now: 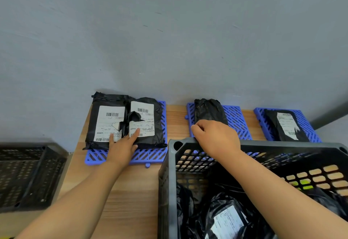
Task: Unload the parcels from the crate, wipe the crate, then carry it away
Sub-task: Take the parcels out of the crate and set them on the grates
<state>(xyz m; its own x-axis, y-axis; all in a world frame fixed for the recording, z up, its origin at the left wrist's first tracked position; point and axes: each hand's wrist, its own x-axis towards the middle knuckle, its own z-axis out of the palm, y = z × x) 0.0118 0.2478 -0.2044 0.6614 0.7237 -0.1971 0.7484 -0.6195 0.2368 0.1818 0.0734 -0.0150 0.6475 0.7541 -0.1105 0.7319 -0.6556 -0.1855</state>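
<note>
Centrally, right hand above crate far rim

Your wood-grain table carries three blue lattice mats along its far edge, set apart: the left mat, middle mat and right mat. Nearer you, the grey perforated crate stands on it.

I count three blue mats and four black parcels on them, from eleven to two o'clock. Two crates: grey crate at five o'clock, black crate at nine.
</note>
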